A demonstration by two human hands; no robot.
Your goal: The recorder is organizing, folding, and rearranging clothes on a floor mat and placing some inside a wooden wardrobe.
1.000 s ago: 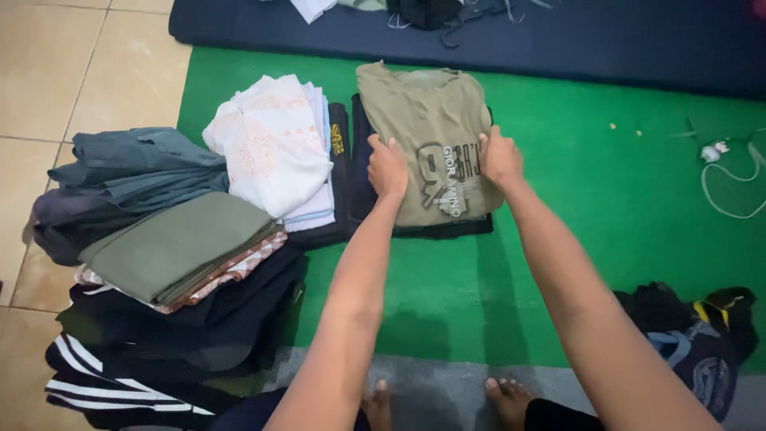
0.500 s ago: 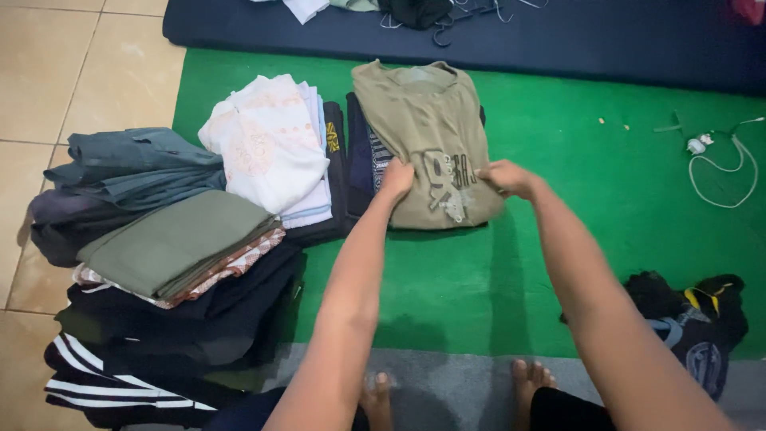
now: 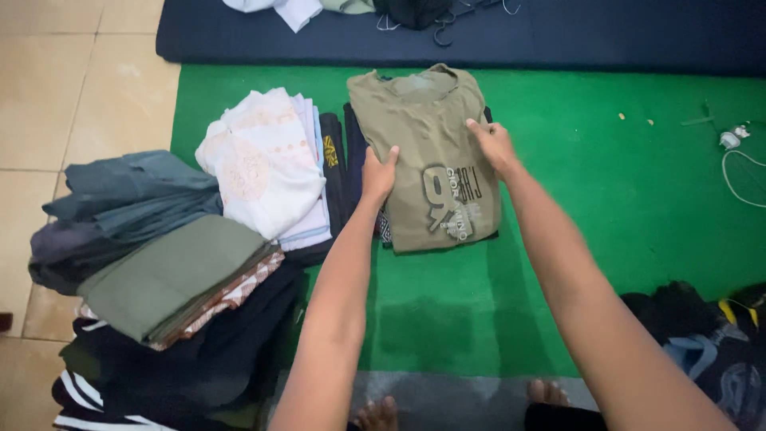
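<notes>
Head view: the left hand [image 3: 380,169] grips the left edge of a folded olive t-shirt [image 3: 431,152], fingers curled on it. The right hand [image 3: 493,144] lies open-fingered on its right edge, atop dark folded clothes [image 3: 355,152].

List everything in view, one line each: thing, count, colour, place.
folded t-shirt: one, olive with pale print, top of the dark pile on the green mat
white folded garments: one stack, white and pale lilac, left of the t-shirt
folded clothes pile: one, olive, grey-blue, black, at left over the tiled floor
mattress: one, navy, along the top
cable: one, white, right edge
dark bundle: one, lower right
left hand: on the t-shirt's left edge
right hand: on its right edge
</notes>
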